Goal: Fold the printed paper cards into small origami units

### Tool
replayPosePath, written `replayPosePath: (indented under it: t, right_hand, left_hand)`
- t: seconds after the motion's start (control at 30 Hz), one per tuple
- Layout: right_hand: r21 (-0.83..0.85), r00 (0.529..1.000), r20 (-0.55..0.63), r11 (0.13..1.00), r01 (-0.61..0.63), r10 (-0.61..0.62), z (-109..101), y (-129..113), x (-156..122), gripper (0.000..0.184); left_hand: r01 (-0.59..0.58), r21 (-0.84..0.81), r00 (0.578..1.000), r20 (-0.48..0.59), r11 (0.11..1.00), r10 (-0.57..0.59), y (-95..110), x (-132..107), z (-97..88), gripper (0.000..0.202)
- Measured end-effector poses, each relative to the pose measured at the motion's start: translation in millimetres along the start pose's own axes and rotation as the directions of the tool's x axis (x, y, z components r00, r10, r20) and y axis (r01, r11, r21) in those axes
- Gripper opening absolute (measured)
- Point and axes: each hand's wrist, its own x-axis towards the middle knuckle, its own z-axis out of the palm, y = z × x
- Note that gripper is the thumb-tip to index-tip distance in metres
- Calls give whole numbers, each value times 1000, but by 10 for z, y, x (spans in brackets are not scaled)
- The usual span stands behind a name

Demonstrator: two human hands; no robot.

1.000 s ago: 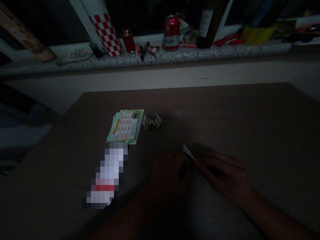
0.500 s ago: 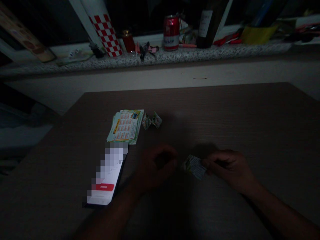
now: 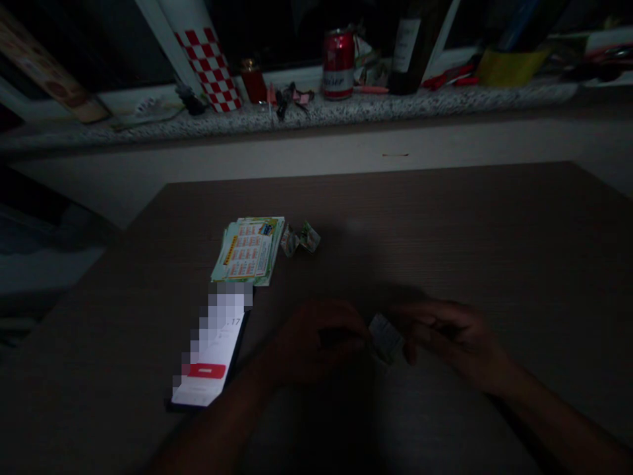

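In the dim light, a small folded piece of printed paper (image 3: 384,338) sits between my two hands, low over the brown table (image 3: 445,224). My left hand (image 3: 316,340) is curled, its fingertips pinching the paper's left edge. My right hand (image 3: 452,343) pinches the paper's right side with bent fingers. To the left lie a stack of printed paper sheets (image 3: 248,249) and a small folded paper piece (image 3: 300,239) beside it.
A lit phone (image 3: 212,356) lies on the table left of my left arm. Behind the table runs a speckled stone ledge (image 3: 445,102) carrying a red can (image 3: 339,64), a dark bottle (image 3: 413,43), a red-and-white checkered tube (image 3: 210,59) and small clutter.
A second ago both hands held the paper upright together; then the left hand let go and the paper lay flat in the right. Now the left hand has come back to it.
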Motion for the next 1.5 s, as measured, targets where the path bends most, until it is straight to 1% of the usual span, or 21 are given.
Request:
replayPosePath:
  t: [0.07, 0.17, 0.3, 0.37, 0.47, 0.53, 0.67, 0.77, 0.87, 1.1, 1.2, 1.3, 1.4, 1.47, 1.5]
  right_hand:
    - [-85, 997, 39, 994, 67, -64, -9, -27, 2, 16]
    - [-194, 992, 79, 975, 111, -97, -5, -64, 24, 8]
    - [-211, 986, 90, 965, 159, -142, -8, -83, 47, 3]
    - [-241, 983, 89, 955, 175, -158, -23, -80, 48, 5]
    - [-237, 980, 114, 953, 188, -165, -42, -70, 46, 9]
    - [-225, 979, 110, 956, 191, -170, -45, -68, 48, 7]
    - [-261, 988, 36, 953, 156, -152, -40, -80, 54, 3]
    - [-260, 991, -14, 957, 125, -133, -36, -85, 53, 4]
    - [-238, 992, -36, 965, 106, -118, -27, -86, 52, 5]
    - [-214, 995, -68, 975, 54, -70, 5, -94, 55, 4]
    - [-236, 998, -69, 972, -12, -4, 18, -86, 45, 9]
    - [-229, 997, -26, 970, -80, 76, 25, -74, 33, 14]
    - [-190, 996, 0, 978, -83, 84, 21, -64, 22, 14]
    - [-180, 998, 2, 981, -67, 69, 15, -59, 14, 12]
    - [-183, 998, 0, 981, -62, 63, 14, -59, 11, 12]
  left_hand:
    - [-11, 49, 999, -32, 999, 13, 12, 1, 6, 11]
    - [-24, 95, 999, -37, 995, 28, 17, -4, 11, 11]
    - [-33, 73, 999, 44, 997, 30, 1, -14, 8, 14]
    - [-42, 46, 997, 73, 998, 39, -10, -15, 7, 14]
    - [-49, 20, 996, 69, 999, 47, -28, -11, 6, 13]
    - [-28, 23, 999, 47, 999, 27, -42, -8, 4, 13]
    - [64, 9, 998, -9, 998, -64, -57, 0, 1, 12]
    - [124, -11, 990, -69, 992, -125, -47, 10, 16, 11]
    - [157, -16, 980, -119, 988, -157, -29, 18, 39, 11]
    - [218, -25, 961, -167, 976, -219, 0, 14, 67, 9]
    - [218, -33, 960, -175, 975, -220, 13, 11, 65, 8]
    - [191, -37, 965, -173, 981, -195, 13, 9, 52, 9]
    - [160, -55, 980, -114, 986, -165, 4, 6, 40, 13]
    - [175, -55, 982, -65, 983, -179, -1, 5, 40, 15]
    - [194, -47, 979, -57, 980, -196, -2, 5, 45, 16]
